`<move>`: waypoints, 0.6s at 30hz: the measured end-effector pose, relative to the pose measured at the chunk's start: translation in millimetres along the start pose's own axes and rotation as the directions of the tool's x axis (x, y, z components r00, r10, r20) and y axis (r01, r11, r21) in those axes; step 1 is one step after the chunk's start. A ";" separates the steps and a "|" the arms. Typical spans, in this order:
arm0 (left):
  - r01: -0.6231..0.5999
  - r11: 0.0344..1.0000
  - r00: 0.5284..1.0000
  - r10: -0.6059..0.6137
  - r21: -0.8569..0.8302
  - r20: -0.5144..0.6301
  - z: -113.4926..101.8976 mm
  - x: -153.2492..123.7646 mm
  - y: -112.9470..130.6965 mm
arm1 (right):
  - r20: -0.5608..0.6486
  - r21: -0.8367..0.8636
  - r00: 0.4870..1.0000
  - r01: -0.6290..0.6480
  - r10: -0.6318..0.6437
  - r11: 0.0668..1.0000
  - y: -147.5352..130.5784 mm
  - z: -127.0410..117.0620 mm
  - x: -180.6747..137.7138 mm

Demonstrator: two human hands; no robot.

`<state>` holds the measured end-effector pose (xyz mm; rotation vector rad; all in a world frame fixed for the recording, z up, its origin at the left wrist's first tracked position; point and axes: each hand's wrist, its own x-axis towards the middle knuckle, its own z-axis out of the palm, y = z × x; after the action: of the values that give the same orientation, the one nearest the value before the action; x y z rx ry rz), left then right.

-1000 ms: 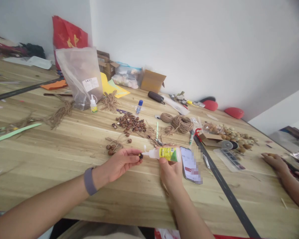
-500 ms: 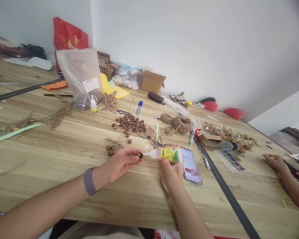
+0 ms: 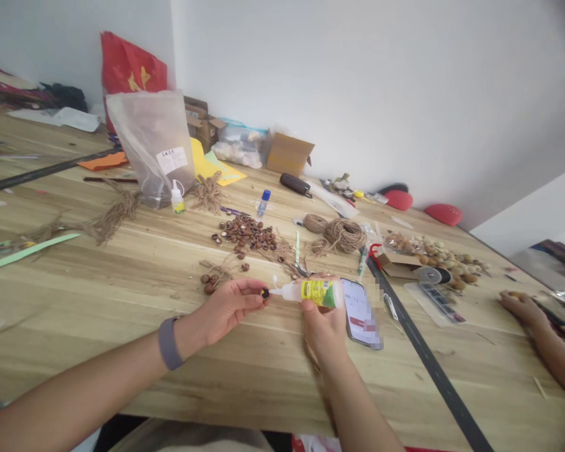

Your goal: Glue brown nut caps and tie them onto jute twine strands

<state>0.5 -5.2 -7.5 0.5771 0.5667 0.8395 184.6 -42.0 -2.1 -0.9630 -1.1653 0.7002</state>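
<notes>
Between the fingertips of my left hand [image 3: 233, 311] is a small brown nutshell [image 3: 265, 294], its dark hollow turned to the right. My right hand [image 3: 324, 326] is wrapped round a glue bottle [image 3: 317, 292] with a yellow and green label, lying nearly level. The bottle's thin nozzle points left and its tip meets the shell's opening. Whether glue is flowing cannot be made out. Just behind my left hand lie several whole brown nuts [image 3: 209, 284] with twine. A heap of half nutshells [image 3: 247, 235] spreads farther back.
A phone [image 3: 358, 314] lies right of my right hand. Twine balls [image 3: 343, 235], a glue stick [image 3: 263, 203], a second glue bottle [image 3: 177, 198] and a clear plastic bag [image 3: 153, 141] stand farther back. At the right edge, another person's hand [image 3: 522, 309] rests on the table.
The glue bottle in my right hand has shifted slightly left, its nozzle tip closer into the nutshell. My left hand holds still.
</notes>
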 end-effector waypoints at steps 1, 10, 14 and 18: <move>-0.002 1.000 1.000 0.002 0.010 0.001 -0.3 0.1 -0.2 | -0.008 -0.009 1.000 -0.002 0.002 1.000 0.4 -0.1 -0.1; 0.009 0.999 1.000 -0.009 0.039 0.017 3.9 -1.1 1.2 | -0.037 -0.010 0.999 -0.024 0.023 1.000 -1.8 2.9 -1.2; 0.003 0.999 1.000 -0.004 0.052 0.009 6.6 -3.1 2.6 | -0.035 0.008 0.999 -0.041 0.041 0.999 -0.9 2.5 -1.3; 0.018 1.000 1.000 -0.018 0.015 0.024 6.7 -4.0 3.6 | -0.016 0.040 0.999 -0.050 0.051 0.998 2.1 0.6 -1.2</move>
<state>0.9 -8.1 0.6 0.5946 0.5560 0.8109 183.7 -42.1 -4.5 -0.9665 -1.1117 0.7517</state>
